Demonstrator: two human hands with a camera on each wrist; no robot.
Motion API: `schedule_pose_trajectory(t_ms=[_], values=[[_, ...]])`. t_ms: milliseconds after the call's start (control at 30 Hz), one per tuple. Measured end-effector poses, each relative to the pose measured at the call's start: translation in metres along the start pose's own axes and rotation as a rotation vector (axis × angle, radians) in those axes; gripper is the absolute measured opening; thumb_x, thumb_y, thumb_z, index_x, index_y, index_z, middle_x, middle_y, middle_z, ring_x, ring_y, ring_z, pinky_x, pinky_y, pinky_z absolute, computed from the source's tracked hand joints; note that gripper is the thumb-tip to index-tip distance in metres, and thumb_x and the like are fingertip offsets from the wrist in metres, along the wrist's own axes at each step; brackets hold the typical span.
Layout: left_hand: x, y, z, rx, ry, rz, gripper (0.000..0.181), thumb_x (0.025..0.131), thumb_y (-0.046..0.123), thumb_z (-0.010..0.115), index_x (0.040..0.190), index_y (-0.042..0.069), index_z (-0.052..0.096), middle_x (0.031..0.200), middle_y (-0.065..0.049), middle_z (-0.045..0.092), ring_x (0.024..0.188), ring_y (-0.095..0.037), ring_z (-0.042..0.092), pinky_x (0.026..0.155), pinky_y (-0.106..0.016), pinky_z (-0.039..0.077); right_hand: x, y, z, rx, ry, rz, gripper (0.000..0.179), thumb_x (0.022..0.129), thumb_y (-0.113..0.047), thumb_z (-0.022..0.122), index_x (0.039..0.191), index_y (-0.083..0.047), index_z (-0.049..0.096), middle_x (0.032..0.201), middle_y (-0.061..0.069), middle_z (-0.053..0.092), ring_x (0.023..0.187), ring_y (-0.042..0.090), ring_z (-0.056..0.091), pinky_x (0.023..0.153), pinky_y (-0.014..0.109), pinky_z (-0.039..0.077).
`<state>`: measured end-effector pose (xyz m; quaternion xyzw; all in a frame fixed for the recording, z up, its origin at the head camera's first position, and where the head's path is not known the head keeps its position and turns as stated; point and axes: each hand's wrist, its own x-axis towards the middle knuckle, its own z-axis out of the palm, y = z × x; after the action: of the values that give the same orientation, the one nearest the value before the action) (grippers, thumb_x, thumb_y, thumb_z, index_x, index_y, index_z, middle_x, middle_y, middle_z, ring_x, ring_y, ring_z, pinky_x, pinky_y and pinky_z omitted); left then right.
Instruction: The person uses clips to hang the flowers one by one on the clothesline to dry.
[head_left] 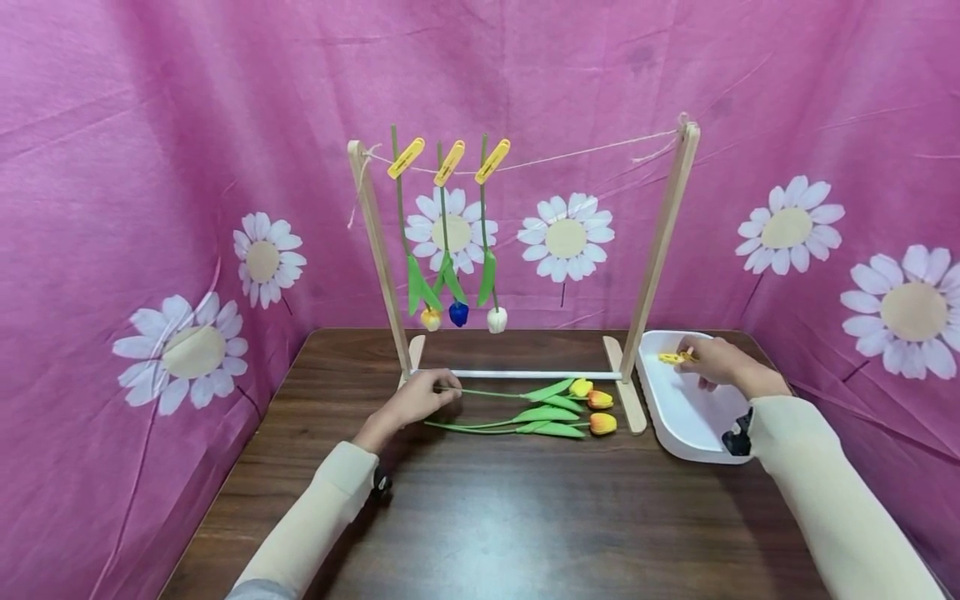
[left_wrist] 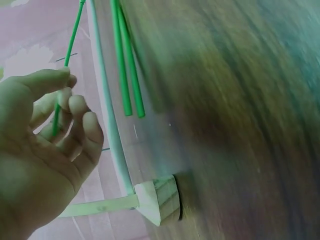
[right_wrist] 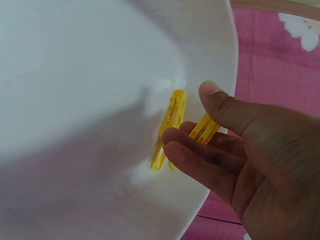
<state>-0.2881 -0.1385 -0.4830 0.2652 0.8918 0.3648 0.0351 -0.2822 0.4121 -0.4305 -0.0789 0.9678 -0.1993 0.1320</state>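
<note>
My left hand pinches the green stem of an artificial tulip between thumb and fingers, just over the table. Its leaves and yellow bloom reach to the right. Two orange-yellow tulips lie beside it, their stem ends side by side in the left wrist view. Over the white tray, my right hand holds a yellow clothespin between thumb and fingers. Another yellow clothespin lies in the tray by the fingertips.
Behind the hands stands a wooden frame with a string across its top and a white bar low down. Three tulips hang upside down from yellow clothespins on the string's left part. A pink flowered curtain surrounds the table.
</note>
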Motion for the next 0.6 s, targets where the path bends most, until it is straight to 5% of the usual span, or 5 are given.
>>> schedule_pose_trajectory(t_ms=[133, 367, 500, 600], values=[[0.0, 0.002, -0.002, -0.131, 0.062, -0.061, 0.01, 0.101, 0.021, 0.075, 0.104, 0.013, 0.08, 0.104, -0.004, 0.078, 0.089, -0.019, 0.07, 0.08, -0.031, 0.056, -0.002, 0.0, -0.004, 0.039, 0.025, -0.006, 0.039, 0.104, -0.01, 0.068, 0.133, 0.013, 0.055, 0.114, 0.037, 0.064, 0.066, 0.021, 0.069, 0.061, 0.038, 0.062], [0.003, 0.012, -0.009, -0.407, 0.132, -0.125, 0.015, 0.1, 0.02, 0.077, 0.108, 0.007, 0.079, 0.087, -0.029, 0.07, 0.072, -0.028, 0.064, 0.066, -0.033, 0.057, -0.004, 0.001, -0.008, 0.093, 0.08, -0.037, 0.041, 0.102, -0.008, 0.07, 0.133, 0.013, 0.055, 0.114, 0.038, 0.065, 0.069, 0.023, 0.074, 0.064, 0.043, 0.066], [0.005, 0.018, -0.012, -0.527, 0.173, -0.137, 0.018, 0.1, 0.019, 0.077, 0.11, 0.004, 0.077, 0.078, -0.01, 0.069, 0.074, -0.027, 0.063, 0.075, -0.047, 0.063, -0.004, 0.001, -0.01, 0.098, 0.098, -0.042, 0.039, 0.103, -0.009, 0.068, 0.134, 0.012, 0.056, 0.117, 0.039, 0.065, 0.073, 0.027, 0.076, 0.065, 0.044, 0.066], [0.007, 0.023, -0.013, -0.622, 0.188, -0.14, 0.023, 0.1, 0.018, 0.076, 0.113, -0.001, 0.075, 0.08, 0.002, 0.07, 0.072, -0.019, 0.064, 0.074, -0.04, 0.064, -0.006, -0.001, -0.011, 0.097, 0.113, -0.039, 0.039, 0.104, -0.012, 0.069, 0.134, 0.01, 0.057, 0.121, 0.039, 0.064, 0.076, 0.028, 0.077, 0.064, 0.042, 0.066]])
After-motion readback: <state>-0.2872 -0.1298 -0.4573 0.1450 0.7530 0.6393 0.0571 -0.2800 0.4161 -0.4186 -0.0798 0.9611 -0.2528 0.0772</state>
